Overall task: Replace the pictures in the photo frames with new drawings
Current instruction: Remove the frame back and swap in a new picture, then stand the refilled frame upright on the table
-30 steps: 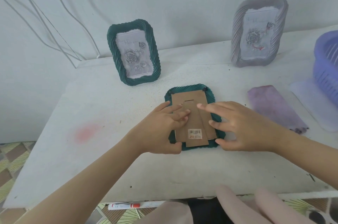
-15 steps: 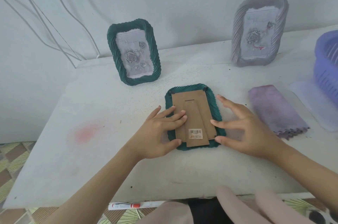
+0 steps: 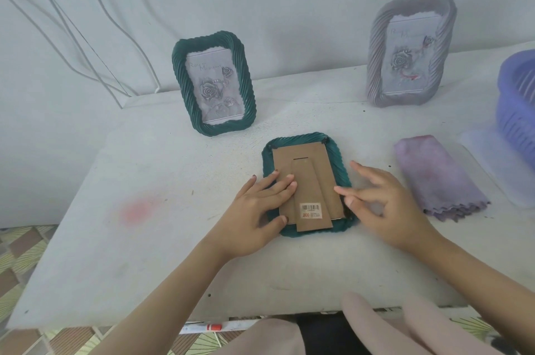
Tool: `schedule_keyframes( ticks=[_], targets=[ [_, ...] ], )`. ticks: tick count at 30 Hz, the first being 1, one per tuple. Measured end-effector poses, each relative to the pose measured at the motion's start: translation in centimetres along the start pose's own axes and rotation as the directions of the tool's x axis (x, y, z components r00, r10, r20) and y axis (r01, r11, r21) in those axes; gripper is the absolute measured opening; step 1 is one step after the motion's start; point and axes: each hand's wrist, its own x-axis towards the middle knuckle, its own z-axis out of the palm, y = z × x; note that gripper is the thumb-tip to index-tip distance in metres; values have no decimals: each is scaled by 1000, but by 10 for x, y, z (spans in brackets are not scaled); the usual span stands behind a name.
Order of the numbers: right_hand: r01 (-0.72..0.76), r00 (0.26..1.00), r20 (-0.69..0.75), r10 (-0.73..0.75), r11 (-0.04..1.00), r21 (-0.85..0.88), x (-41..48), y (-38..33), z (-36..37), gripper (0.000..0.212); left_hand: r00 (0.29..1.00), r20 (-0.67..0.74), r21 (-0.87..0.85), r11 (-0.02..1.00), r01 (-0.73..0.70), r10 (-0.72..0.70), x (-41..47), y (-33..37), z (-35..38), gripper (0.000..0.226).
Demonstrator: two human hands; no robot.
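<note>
Plainly mid-opening: green frame (image 3: 343, 172) face-down at the centre of the table (image 3: 144, 239), cardboard backing (image 3: 307, 160) up. Left hand (image 3: 257, 210) open, pressing flat fingers on the backing; right hand (image 3: 385, 207) open too, spread, fingertips at the frame's right rim. Next, probably: turning the corner tabs (image 3: 325, 140), then lifting the backing out. Since a second ago, right hand drawn off the backing to the rim; left unmoved.

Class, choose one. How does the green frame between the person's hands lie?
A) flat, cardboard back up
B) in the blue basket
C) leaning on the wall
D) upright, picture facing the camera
A: the green frame lies flat on the table, its brown cardboard back and barcode sticker facing up.
</note>
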Motion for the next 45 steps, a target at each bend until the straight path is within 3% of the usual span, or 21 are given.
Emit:
schedule_keyframes(
  ticks=[3, 7, 11, 15, 20, 23, 28, 30, 33, 35, 37, 40, 43, 45],
  targets=[
    [-113, 993, 3, 114, 980, 164, 0, -8, 1, 41, 999, -23, -93, 995, 29, -32, 0, 2, 2, 66],
    [-257, 955, 6, 296, 818, 514, 2, -21, 2, 43, 991, -113, -95, 994, 60, -70, 1, 15, 4, 72],
    [-172, 939, -50, 342, 589, 790, 6, -31, -4, 35, 955, -283, -48, 995, 82, -92, 8, 46, -11, 69],
    [-149, 960, 9, 280, 482, 863, 10, -49, -9, 42, 920, -337, 54, 971, 233, -202, 18, 81, -30, 85],
    [-191, 975, 102, 200, 502, 844, 17, -57, -6, 43, 904, -343, 86, 950, 301, -256, 27, 98, -49, 70],
    [-230, 961, 103, 256, 535, 813, 20, -52, 0, 41, 898, -300, -66, 946, 317, -322, 20, 92, -62, 55],
    [-331, 928, 140, 346, 589, 737, 15, -41, 14, 27, 868, -305, -359, 891, 276, -392, 3, 70, -72, 52],
    [-334, 929, 133, 344, 631, 701, 13, -41, 18, 31, 846, -277, -530, 806, 262, -456, 1, 57, -69, 52],
    [-323, 935, 113, 335, 681, 657, 13, -45, 21, 36, 829, -166, -785, 580, 216, -534, 1, 49, -53, 50],
    [-320, 931, 85, 354, 685, 654, 14, -45, 22, 38, 817, -97, -878, 436, 198, -568, 2, 49, -39, 50],
    [-324, 916, 38, 400, 679, 659, 15, -42, 20, 43, 824, -67, -897, 395, 197, -563, 3, 47, -24, 51],
    [-326, 910, -38, 412, 770, 548, 14, -38, 16, 51, 831, -127, -795, 557, 242, -542, 7, 37, -5, 53],
    [-261, 939, -166, 302, 937, 230, 14, -29, 17, 57, 844, -246, -547, 787, 285, -477, 10, 30, 3, 51],
    [-213, 945, -247, 215, 976, 35, 16, -19, 17, 59, 863, -321, -352, 895, 275, -391, 12, 28, 6, 48]
  ],
)
